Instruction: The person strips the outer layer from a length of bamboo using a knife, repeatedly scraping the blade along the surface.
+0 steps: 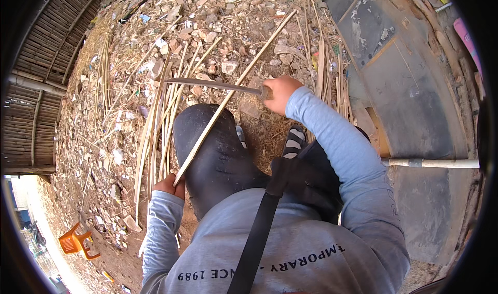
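Observation:
My left hand is closed around the near end of a long pale bamboo strip. The strip slants across my left thigh, its far end up and to the right. In my right hand is the handle of a long knife, its blade pointing left. The blade crosses the strip beyond my knee; I cannot tell if it is cutting in or only resting there. Several more bamboo strips lie on the ground left of my leg. Another bundle of split strips lies beyond my right arm.
Broken brick, stones and straw cover the ground. Dark flat sheets lie along the right, with a white pole across them. A bamboo-slat wall stands at far left. An orange plastic chair is at lower left.

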Demonstrator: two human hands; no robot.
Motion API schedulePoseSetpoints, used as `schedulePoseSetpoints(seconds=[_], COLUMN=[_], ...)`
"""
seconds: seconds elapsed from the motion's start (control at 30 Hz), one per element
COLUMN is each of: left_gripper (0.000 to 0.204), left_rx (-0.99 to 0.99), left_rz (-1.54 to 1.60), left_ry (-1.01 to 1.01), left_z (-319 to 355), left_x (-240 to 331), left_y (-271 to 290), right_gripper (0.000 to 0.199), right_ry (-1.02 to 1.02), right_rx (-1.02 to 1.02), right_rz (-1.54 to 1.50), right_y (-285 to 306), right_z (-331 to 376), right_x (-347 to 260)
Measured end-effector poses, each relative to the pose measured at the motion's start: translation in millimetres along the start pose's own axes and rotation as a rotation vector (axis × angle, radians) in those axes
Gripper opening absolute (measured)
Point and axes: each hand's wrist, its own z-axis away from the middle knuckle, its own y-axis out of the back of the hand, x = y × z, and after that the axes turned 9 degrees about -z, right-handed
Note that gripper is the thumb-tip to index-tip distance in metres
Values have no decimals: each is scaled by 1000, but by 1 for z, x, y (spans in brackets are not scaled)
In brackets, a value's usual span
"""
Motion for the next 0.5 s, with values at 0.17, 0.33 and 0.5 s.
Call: schedulePoseSetpoints(seconds=[0.17, 0.33, 0.5], left_gripper=[25, 18, 24], left_rx=[87, 112, 69], left_rz=[-18, -100, -52], left_ry=[-89, -105, -83], left_z=[3, 1, -2], left_x=[4, -1, 1], left_y=[2, 13, 5], right_gripper=[43, 41, 44], right_ry=[-69, -91, -113], right_rx=[-8, 56, -59], right_rz=[88, 163, 91], right_y=[0, 15, 3], right_z=[-1, -1, 0], right_x=[-2, 2, -1])
